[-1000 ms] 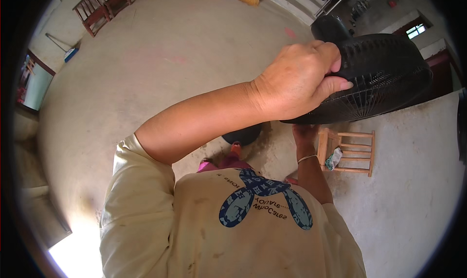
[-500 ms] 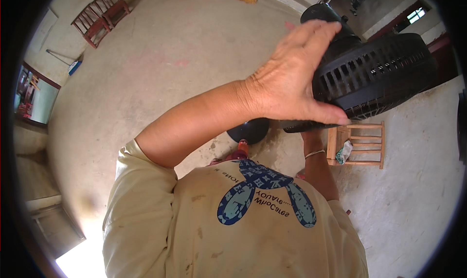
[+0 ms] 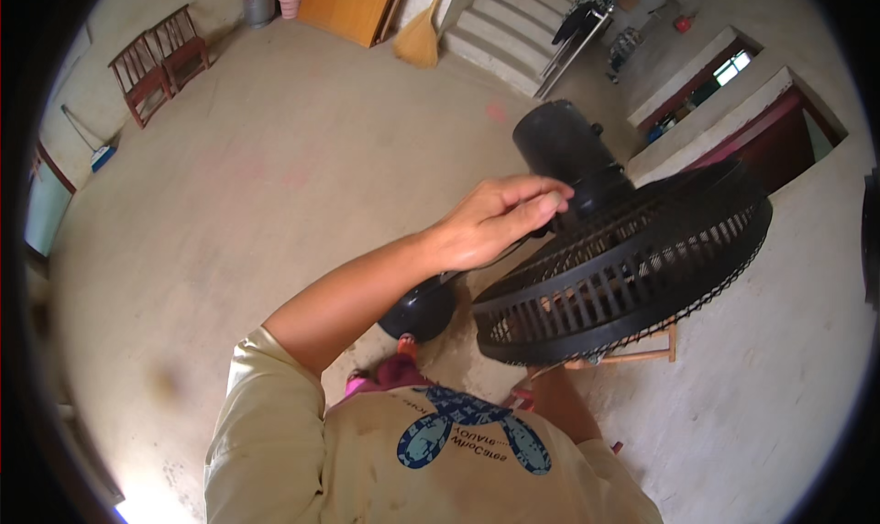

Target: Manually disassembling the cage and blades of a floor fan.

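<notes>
A black electric fan (image 3: 632, 258) fills the right-centre, its round slatted cage tilted and its motor housing (image 3: 564, 143) pointing up and away. My left hand (image 3: 500, 217) reaches across to the back of the cage, just below the motor housing. Its thumb and fingers are closed together there; what they pinch is too small to make out. My right hand (image 3: 579, 364) is mostly hidden under the lower edge of the cage, so its fingers cannot be read. Below my left wrist, the round black base (image 3: 420, 308) rests on the floor by my feet.
A wooden chair (image 3: 672, 342) stands partly hidden behind the fan. Farther off are a straw broom (image 3: 419, 40), an orange-brown board (image 3: 344, 6), stairs (image 3: 504, 20), a grey gas cylinder (image 3: 258, 1), a pink bucket (image 3: 291, 4), dark red chairs (image 3: 160, 61) and a blue dustpan (image 3: 103, 157).
My left hand has gone from spread wide beside the cage to closed behind it, below the motor housing. In the picture the fan sits lower and farther left, with more of the room showing.
</notes>
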Action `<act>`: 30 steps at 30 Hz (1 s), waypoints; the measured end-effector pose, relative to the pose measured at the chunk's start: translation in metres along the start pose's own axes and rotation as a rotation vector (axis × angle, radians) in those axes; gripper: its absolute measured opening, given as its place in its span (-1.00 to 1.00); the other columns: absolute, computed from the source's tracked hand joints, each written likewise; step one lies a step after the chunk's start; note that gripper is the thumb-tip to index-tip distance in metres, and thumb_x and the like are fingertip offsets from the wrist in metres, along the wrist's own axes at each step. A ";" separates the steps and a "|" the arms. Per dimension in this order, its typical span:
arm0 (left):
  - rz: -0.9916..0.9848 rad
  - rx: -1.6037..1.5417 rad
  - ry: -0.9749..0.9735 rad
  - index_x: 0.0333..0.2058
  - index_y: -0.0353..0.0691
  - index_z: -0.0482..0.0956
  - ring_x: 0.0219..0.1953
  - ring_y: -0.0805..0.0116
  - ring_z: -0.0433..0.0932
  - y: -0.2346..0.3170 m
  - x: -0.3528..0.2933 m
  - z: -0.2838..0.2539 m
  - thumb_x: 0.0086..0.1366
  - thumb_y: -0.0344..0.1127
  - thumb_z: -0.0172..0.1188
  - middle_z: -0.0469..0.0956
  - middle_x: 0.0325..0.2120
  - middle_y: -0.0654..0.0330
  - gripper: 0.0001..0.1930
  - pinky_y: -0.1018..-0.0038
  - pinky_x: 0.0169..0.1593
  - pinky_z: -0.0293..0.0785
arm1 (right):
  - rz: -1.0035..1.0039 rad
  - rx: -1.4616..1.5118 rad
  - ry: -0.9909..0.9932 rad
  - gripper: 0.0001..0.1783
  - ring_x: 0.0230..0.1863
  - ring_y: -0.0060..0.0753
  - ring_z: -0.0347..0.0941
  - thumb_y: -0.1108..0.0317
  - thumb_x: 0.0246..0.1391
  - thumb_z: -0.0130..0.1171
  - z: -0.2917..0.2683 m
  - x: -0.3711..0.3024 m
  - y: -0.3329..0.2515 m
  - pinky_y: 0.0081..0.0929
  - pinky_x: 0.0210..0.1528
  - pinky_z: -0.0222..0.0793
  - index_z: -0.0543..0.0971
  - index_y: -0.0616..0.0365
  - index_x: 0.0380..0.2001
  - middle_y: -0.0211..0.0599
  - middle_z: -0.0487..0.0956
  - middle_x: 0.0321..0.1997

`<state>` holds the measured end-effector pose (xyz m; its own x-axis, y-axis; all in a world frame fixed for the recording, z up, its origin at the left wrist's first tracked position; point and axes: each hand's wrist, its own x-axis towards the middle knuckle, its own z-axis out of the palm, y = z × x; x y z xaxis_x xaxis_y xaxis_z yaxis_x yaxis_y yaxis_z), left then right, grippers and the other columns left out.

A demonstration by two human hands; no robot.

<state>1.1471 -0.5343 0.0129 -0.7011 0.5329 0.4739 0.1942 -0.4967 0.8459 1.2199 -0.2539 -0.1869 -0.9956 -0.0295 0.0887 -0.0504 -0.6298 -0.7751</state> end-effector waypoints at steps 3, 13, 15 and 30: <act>0.287 0.721 0.028 -0.04 -0.32 0.37 -0.07 0.16 0.39 -0.003 0.064 -0.008 0.25 -0.28 -0.04 0.42 -0.15 -0.02 -0.66 0.36 0.00 0.30 | -0.022 -0.049 -0.020 -0.43 0.11 -0.28 0.24 -0.04 0.14 -0.25 -0.009 0.001 -0.007 -0.26 0.15 0.16 0.30 0.18 0.05 -0.18 0.32 0.10; 0.171 1.226 -0.484 -0.38 -0.29 0.51 -0.17 0.02 0.43 -0.038 0.174 0.015 0.21 -0.25 -0.08 0.49 -0.34 0.01 -0.75 0.23 -0.08 0.34 | -0.069 -0.131 0.026 -0.43 0.12 -0.28 0.23 -0.03 0.14 -0.24 -0.054 0.000 -0.050 -0.28 0.15 0.16 0.30 0.20 0.04 -0.18 0.32 0.10; 0.375 1.192 -0.370 -0.46 -0.28 0.50 -0.21 0.02 0.45 -0.043 0.173 0.012 0.21 -0.24 -0.11 0.49 -0.41 0.01 -0.73 0.22 -0.12 0.35 | -0.136 -0.161 0.074 -0.43 0.12 -0.28 0.23 -0.02 0.14 -0.24 -0.034 0.034 -0.062 -0.29 0.16 0.15 0.30 0.21 0.04 -0.17 0.32 0.10; 0.134 -0.146 -0.525 0.17 -0.23 0.08 0.01 0.34 0.33 -0.012 0.225 0.065 0.23 0.11 -0.13 0.22 0.08 0.09 -0.33 0.45 0.09 0.19 | -0.675 -0.746 0.419 -0.41 0.02 -0.42 0.29 -0.05 0.17 -0.18 0.151 0.080 -0.293 -0.45 0.11 0.13 0.40 0.32 -0.05 -0.22 0.43 -0.03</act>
<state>1.0314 -0.3640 0.1248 -0.2337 0.7097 0.6646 0.1346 -0.6534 0.7450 1.1670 -0.1888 0.1419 -0.6854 0.5015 0.5280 -0.4911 0.2170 -0.8436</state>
